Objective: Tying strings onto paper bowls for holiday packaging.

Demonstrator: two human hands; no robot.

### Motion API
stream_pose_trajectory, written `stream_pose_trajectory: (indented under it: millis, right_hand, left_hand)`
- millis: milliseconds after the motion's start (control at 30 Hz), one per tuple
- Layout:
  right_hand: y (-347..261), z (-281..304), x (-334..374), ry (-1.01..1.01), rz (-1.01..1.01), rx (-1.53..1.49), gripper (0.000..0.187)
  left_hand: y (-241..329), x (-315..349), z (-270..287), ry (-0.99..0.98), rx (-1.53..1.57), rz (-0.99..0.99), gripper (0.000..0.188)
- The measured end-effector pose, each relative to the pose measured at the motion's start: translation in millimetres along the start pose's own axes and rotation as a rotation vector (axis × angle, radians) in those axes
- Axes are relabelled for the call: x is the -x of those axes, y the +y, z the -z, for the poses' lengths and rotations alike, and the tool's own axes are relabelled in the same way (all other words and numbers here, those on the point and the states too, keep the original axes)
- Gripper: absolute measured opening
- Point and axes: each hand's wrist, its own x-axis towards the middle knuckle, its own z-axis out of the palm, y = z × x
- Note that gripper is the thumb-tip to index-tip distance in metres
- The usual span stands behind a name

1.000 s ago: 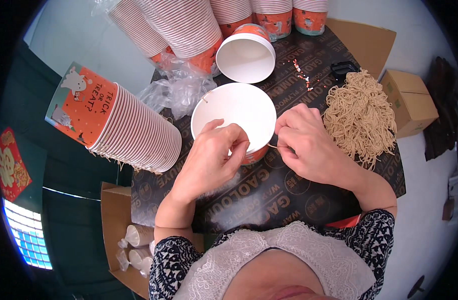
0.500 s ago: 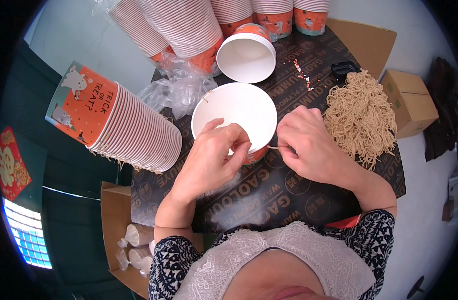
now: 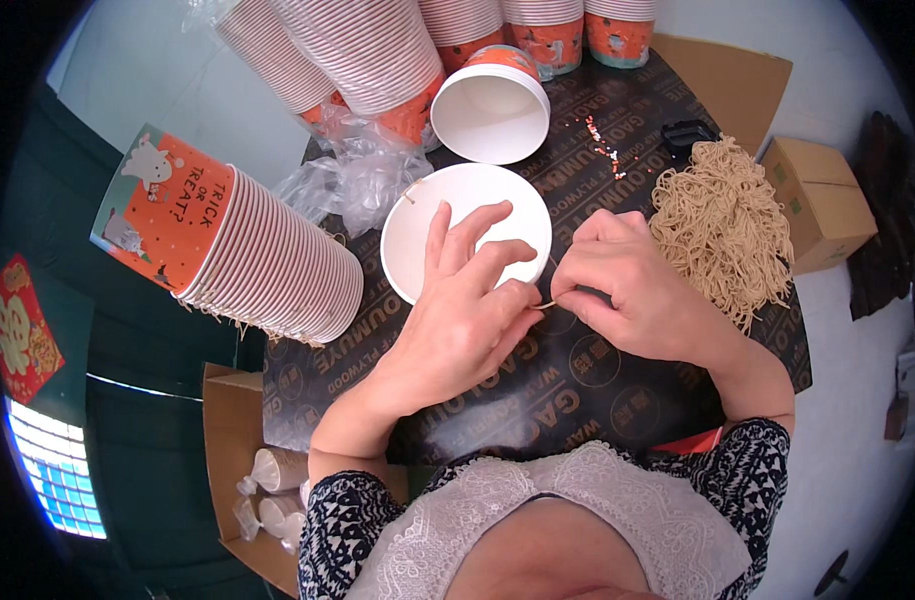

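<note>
A white-lined paper bucket stands in the middle of the table, its mouth facing up. A short bit of tan cord pokes through at its far left rim. My left hand reaches over the bucket's near side, thumb and forefinger pinched and the other fingers spread above the opening. Close to the bucket's near right side, my right hand has its fingers curled in a pinch. A thin tan cord runs between the two pinches, at the rim. My left hand hides the bucket's near wall.
Nested orange paper buckets lean at the left. More stacks line the back, near crumpled clear plastic and a tipped bucket. A heap of tan cords lies right, beside a black object and small beads.
My left hand has moved right, toward my right hand, its outer fingers now spread. It now pinches the cord that only the right hand held before.
</note>
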Motion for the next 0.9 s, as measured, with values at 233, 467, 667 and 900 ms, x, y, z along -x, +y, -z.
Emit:
stream_pose_trajectory:
  millis: [233,467,667,900]
  right_hand:
    - [-1.9,-1.5,-1.2,-0.054,-0.027,-0.023,0.004]
    - [5.3,-10.5,0.6,0.018,0.017,0.017,0.007]
    - [7.8,-16.2,-0.1,0.024,-0.025,0.065,0.007]
    - [9.6,-17.1,-1.2,-0.002,-0.07,0.068,0.006]
  left_hand:
    - [-1.1,-0.1,-4.5,0.023,0.03,-0.021,0.015]
    - [-6.5,1.5,1.7,0.12,0.064,0.034,0.015]
    - [-9.0,3.0,7.1,0.198,0.074,0.108,0.01]
    - [-10.1,2.8,5.5,0.188,0.097,0.118,0.008]
